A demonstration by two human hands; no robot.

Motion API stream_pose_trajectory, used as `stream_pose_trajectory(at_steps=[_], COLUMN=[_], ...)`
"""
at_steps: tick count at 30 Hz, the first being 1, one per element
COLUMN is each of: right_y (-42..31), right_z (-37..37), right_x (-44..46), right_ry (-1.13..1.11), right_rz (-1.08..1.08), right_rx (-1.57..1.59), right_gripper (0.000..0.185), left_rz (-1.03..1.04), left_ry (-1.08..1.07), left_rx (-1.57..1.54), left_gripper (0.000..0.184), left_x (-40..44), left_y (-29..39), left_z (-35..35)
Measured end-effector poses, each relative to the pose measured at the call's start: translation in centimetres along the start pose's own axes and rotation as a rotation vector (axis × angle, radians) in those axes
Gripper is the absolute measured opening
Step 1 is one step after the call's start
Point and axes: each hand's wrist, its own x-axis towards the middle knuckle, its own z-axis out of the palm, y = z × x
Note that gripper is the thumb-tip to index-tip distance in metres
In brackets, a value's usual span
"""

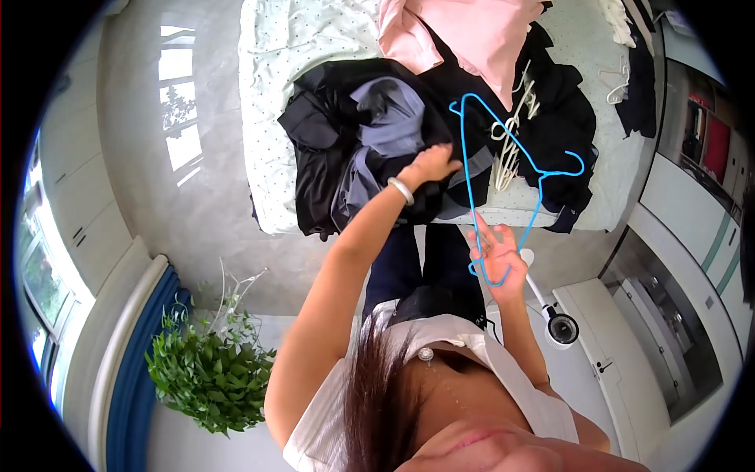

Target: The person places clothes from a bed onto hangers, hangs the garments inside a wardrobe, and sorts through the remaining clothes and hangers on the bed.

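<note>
My right hand [501, 263] holds a blue clothes hanger [465, 157] by one end of its frame, fingers partly curled around it. The hanger is raised on edge, its hook [572, 164] pointing right. My left hand [431, 165], with a pale bangle [401, 190] on the wrist, is closed at the edge of a heap of dark clothes; its fingertips are partly hidden in the fabric. A black garment [314, 102] with grey cloth [389, 118] makes up this heap. Several white hangers [510, 153] lie on black clothing right of the blue hanger.
The clothes lie on a bed with a pale dotted sheet [271, 39]. A pink garment [480, 39] is at the far side. Another white hanger [615, 82] lies at right. A leafy plant [208, 370] stands behind left, and a white lamp-like device [560, 329] behind right.
</note>
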Motion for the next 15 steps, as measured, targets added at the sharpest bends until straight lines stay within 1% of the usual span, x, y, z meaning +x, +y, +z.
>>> stream_pose_trajectory(at_steps=[2, 3, 4, 5, 6, 8, 9, 10, 12, 14, 15], right_y=[-0.1, -0.1, -0.1, 0.0, 0.0, 0.2, 0.3, 0.4, 0.5, 0.4, 0.3], right_z=[0.2, 0.1, 0.1, 0.0, 0.0, 0.0, -0.1, -0.2, -0.4, -0.3, -0.5], right_x=[0.0, -0.1, -0.4, -0.7, -1.0, -1.3, -1.4, -1.6, -1.8, -2.2, -2.4], right_ry=[0.064, 0.068, 0.092, 0.116, 0.120, 0.134, 0.132, 0.110, 0.085, 0.072, 0.070], right_rz=[-0.008, -0.011, -0.010, -0.008, -0.010, -0.013, -0.017, -0.018, -0.030, -0.031, -0.035], right_rx=[-0.065, -0.065, -0.041, -0.018, -0.019, -0.011, -0.012, -0.006, 0.003, -0.027, -0.024], right_gripper=[0.052, 0.052, 0.050, 0.049, 0.049, 0.047, 0.047, 0.046, 0.045, 0.043, 0.043], left_rz=[-0.162, -0.272, -0.317, -0.165, -0.106, -0.252, -0.294, -0.275, -0.233, -0.206, -0.232], left_ry=[-0.148, -0.008, 0.213, 0.457, 0.845, 0.919, 0.893, 0.859, 0.593, 0.410, 0.336], left_rx=[0.094, 0.065, 0.124, 0.181, 0.131, 0.259, 0.360, 0.413, 0.637, 0.672, 0.453], left_gripper=[0.053, 0.055, 0.043, 0.028, 0.013, 0.038, 0.049, 0.050, 0.036, 0.029, 0.020], left_x=[-0.7, -0.4, 0.0, 0.4, 1.6, 2.5, 2.6, 3.0, 3.7, 5.6, 5.8], left_y=[3.3, 3.4, 2.3, -0.2, -3.0, -5.8, -6.7, -8.2, -9.6, -13.0, -12.3], left_z=[-3.5, -4.9, -5.4, -5.8, -5.9, -9.1, -10.4, -11.3, -13.4, -13.5, -13.7])
